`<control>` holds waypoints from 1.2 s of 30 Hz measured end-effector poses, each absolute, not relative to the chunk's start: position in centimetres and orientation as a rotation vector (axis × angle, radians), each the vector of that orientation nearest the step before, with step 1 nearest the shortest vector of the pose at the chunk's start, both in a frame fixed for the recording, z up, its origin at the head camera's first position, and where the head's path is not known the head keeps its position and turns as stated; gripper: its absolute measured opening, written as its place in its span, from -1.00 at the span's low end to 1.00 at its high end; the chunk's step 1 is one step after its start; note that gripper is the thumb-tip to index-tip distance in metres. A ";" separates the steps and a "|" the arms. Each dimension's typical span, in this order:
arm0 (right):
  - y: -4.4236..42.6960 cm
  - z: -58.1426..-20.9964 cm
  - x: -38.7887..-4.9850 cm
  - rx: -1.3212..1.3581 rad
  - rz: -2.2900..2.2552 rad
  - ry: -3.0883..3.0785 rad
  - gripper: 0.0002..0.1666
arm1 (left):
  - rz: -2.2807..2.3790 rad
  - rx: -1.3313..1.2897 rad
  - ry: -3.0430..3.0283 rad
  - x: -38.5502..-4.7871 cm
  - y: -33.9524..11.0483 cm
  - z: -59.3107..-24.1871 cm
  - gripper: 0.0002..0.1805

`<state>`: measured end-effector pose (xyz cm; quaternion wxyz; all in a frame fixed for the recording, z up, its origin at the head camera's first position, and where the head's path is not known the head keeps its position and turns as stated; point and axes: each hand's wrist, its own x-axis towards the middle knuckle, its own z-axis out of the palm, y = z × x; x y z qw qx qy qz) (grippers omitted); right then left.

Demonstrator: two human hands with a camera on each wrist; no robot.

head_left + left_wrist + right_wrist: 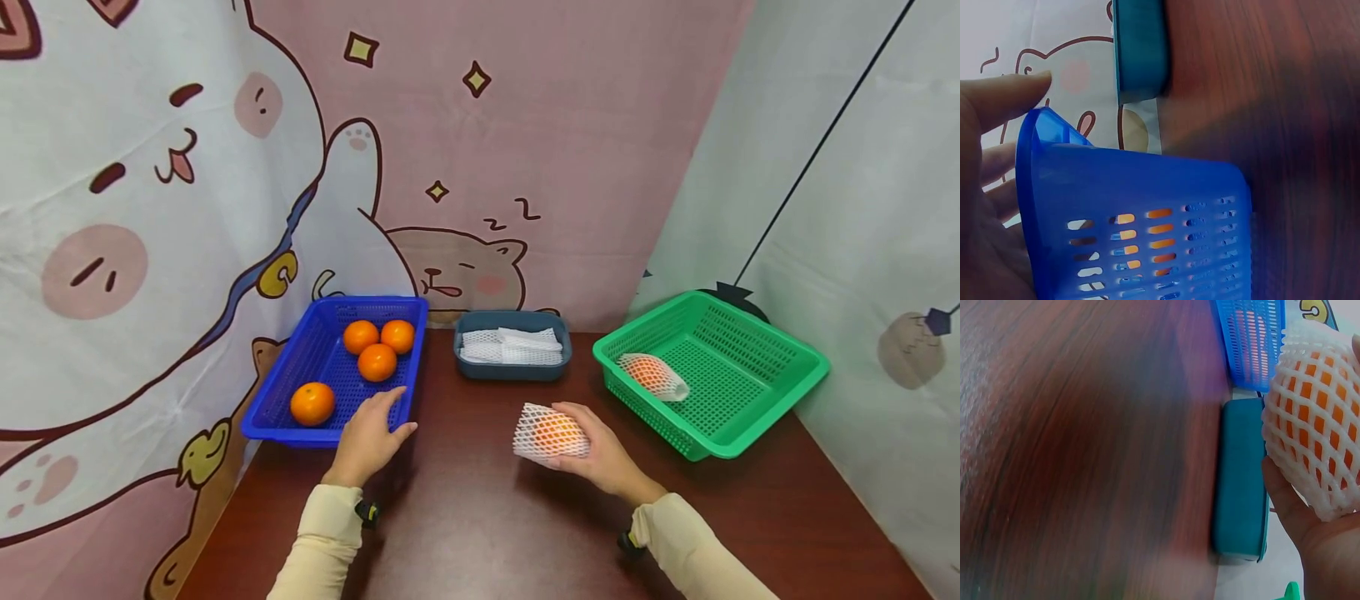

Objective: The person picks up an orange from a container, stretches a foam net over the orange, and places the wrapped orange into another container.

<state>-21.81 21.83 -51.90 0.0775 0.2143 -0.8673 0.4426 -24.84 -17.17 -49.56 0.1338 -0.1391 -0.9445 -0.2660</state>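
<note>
My right hand (600,454) holds an orange in a white foam net (558,433) above the table, between the small container and the front. In the right wrist view the netted orange (1319,419) rests against my fingers and thumb. My left hand (369,437) is over the near right rim of the blue basket (258,421), its fingers relaxed and apart, holding nothing. Inside that basket lie several bare oranges (377,362). In the left wrist view the hand (991,187) is beside the blue basket's wall (1141,181).
A grey-blue container (512,372) with white foam nets (498,346) stands at the back middle. The green basket (787,358) on the right holds one netted orange (651,375). Printed curtains hang behind the brown table (465,517) and on both sides.
</note>
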 end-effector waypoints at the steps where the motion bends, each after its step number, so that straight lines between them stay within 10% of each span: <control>1: 21.9 -51.8 -21.8 0.645 1.328 -2.592 -0.06 | -0.749 -0.404 -2.744 -24.8 -17.2 -49.6 -0.33; 36: 36.3 -45.4 -20.5 0.283 0.861 -2.514 -0.02 | -0.677 -0.481 -2.679 -24.9 -17.3 -50.4 -0.35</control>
